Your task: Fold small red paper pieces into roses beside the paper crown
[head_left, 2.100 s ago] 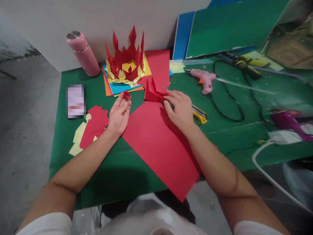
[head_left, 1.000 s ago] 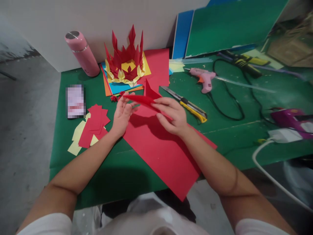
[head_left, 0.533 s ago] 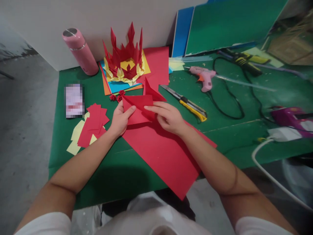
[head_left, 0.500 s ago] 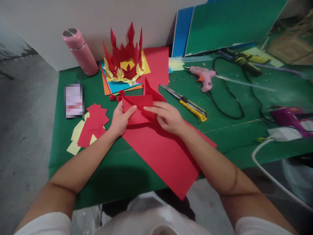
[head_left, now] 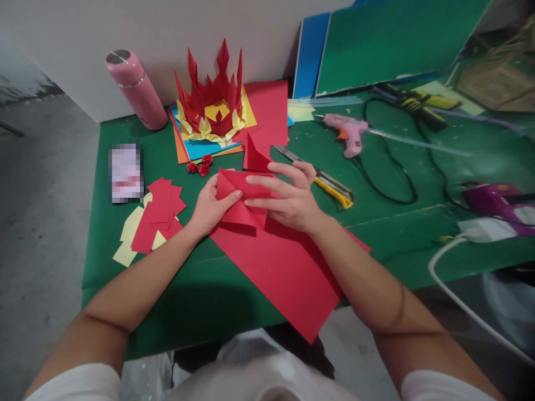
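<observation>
My left hand [head_left: 209, 207] grips a folded red sheet of paper [head_left: 236, 214] by its left edge, thumb on top and fingers underneath. Creases cross the sheet, and one flap stands a little raised. Over its right side lies my right hand [head_left: 292, 195], fingers spread and fingertips touching the paper. Just behind that hand stands a pointed red folded paper piece [head_left: 256, 153]. Beneath both hands a large red sheet [head_left: 288, 273] extends over the table's front edge. Three small red paper roses [head_left: 203, 165] lie beyond my left hand.
A red and yellow paper crown [head_left: 211, 120] rests on coloured sheets, beside a pink bottle [head_left: 137, 92]. Paper scraps [head_left: 154, 217] and a phone [head_left: 126, 172] lie left. To the right are a utility knife [head_left: 330, 186], a pink glue gun [head_left: 346, 131] and cables.
The folded paper has shifted slightly right and down, and its flap has opened out. My right hand has spread its fingers across it. My left hand keeps its grip.
</observation>
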The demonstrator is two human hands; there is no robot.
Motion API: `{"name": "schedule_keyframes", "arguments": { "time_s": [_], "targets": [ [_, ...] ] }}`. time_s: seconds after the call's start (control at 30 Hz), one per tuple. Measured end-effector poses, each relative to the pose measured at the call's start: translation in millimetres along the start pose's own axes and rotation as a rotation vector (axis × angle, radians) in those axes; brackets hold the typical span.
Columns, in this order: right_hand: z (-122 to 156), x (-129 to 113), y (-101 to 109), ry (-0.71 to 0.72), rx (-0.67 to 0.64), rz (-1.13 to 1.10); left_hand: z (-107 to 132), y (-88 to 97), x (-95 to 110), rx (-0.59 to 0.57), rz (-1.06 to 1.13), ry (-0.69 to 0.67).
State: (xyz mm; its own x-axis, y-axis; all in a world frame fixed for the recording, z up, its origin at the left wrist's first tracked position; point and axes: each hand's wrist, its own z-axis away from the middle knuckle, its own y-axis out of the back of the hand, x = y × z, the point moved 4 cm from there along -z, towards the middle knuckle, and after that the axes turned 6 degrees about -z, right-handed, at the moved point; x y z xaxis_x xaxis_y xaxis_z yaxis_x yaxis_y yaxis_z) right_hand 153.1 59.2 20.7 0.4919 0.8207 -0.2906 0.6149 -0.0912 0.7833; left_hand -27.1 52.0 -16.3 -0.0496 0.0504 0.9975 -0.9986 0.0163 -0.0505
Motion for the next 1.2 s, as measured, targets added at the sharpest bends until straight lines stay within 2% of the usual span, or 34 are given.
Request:
{"name": "schedule_keyframes", "arguments": {
  "time_s": [0.13, 0.3, 0.47, 0.6, 0.77, 0.93, 1.2],
  "targets": [
    [2, 0, -2, 0.002, -0.093, -0.01, 1, -1.0, 5, -0.028, -0.121, -0.096],
    [2, -9, -1, 0.185, -0.031, 0.044, 1, -0.7, 7, -0.044, -0.195, -0.155],
    [-1, -15, 3, 0.251, 0.024, 0.043, 0, 0.7, 4, -0.06, -0.192, -0.132],
    [-4, -14, 0, 0.19, -0.039, -0.053, -1, 0.7, 1, -0.07, -0.201, -0.155],
    [-4, -7, -14, 0.007, -0.147, -0.102, 0, -3.3, -1, -0.088, -0.239, -0.195],
    [-3, 0, -15, -0.148, -0.045, -0.145, 7, -6.6, 3, -0.099, -0.365, -0.246],
    [-1, 2, -16, -0.226, 0.005, -0.13, 12, -7.6, 9, -0.167, -0.456, -0.248]
  ]
}}
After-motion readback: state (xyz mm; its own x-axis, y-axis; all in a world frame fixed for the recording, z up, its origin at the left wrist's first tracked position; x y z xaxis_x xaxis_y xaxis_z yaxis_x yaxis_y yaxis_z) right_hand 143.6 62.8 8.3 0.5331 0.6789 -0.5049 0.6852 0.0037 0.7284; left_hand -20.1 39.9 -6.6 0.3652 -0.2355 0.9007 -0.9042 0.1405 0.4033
